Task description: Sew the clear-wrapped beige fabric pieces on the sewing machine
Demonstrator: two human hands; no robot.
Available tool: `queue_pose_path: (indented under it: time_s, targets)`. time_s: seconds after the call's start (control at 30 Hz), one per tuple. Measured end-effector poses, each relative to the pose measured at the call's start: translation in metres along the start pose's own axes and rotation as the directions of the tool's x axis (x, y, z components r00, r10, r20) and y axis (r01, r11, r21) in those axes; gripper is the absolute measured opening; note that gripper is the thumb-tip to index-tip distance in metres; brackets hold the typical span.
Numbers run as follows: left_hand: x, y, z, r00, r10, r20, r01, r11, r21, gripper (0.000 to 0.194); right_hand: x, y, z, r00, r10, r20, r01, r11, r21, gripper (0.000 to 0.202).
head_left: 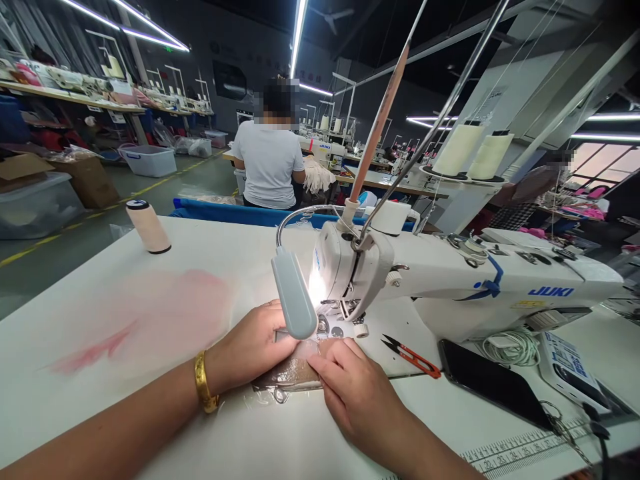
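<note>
My left hand (247, 343), with a gold bracelet (201, 383) at the wrist, is at the needle area of a white JUKI sewing machine (425, 267). Its thumb presses against thin, see-through pale fabric (311, 348); a grey lamp head (294, 293) hides part of its fingers. From the other side my right hand (357, 387) pinches the same fabric between thumb and fingers. Below the hands shows a shiny brownish surface (295, 371). A pinkish translucent patch (200, 300) spreads on the table to the left; I cannot tell whether it joins the held fabric.
Orange-handled thread snips (413, 357), a black phone (493, 381) and a coiled cable (510, 347) lie to the right. A peach thread cone (149, 228) stands on the white table (90, 407) at far left. A person in a white shirt (270, 160) sits ahead.
</note>
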State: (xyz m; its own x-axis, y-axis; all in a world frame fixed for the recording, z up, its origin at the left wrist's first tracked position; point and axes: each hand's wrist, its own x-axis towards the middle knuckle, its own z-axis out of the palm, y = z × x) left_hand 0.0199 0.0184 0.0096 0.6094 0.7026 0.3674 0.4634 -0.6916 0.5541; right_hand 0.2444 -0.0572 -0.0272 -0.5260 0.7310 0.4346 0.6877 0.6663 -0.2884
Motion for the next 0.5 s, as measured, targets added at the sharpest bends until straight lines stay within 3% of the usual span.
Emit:
queue_pose_path:
  time_s: [0.23,0.5]
  targets:
    - [-0.0054,-0.0011,0.0019,0.969,0.240,0.066,-0.245,0.965,0.090,0.027,-0.0008,0.0010,-0.0001,1.000,-0.023,-0.019,0.023,1.000,0.005,0.039]
    - [-0.0061,0.0031,0.0011,0.938,0.339,0.068,-0.346,0.928,0.136,0.028,-0.0010,0.0005,0.0001,0.998,-0.038,-0.056,0.038,0.999,0.007,0.036]
